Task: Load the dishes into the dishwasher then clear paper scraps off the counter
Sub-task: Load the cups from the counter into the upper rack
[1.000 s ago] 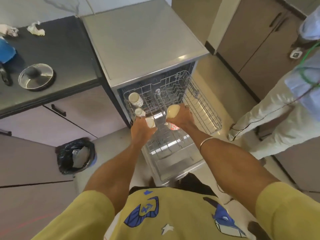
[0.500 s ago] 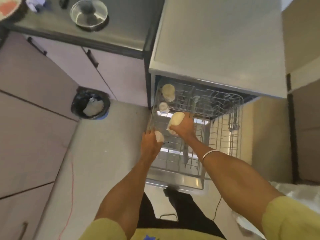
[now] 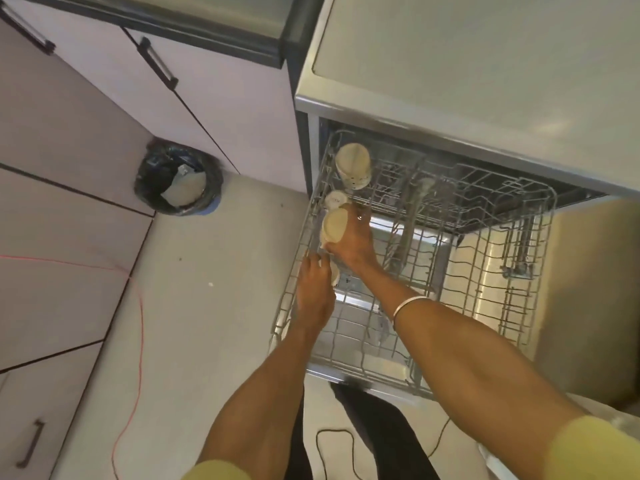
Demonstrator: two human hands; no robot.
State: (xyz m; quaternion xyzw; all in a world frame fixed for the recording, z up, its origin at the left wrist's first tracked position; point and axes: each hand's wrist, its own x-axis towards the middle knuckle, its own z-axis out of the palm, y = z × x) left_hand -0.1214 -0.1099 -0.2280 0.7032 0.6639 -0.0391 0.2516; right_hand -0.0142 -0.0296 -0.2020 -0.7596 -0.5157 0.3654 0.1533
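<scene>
We curl our right hand [image 3: 353, 242] around an upturned cream ceramic cup [image 3: 334, 228], holding it over the left edge of the pulled-out grey wire dishwasher rack [image 3: 485, 271]. Just below those fingers, our left hand [image 3: 313, 292] grips a small white cup [image 3: 335, 273], mostly hidden. Beyond the right fingertips, a small white cup base [image 3: 335, 199] and a taller cream cup [image 3: 353, 167] sit racked.
</scene>
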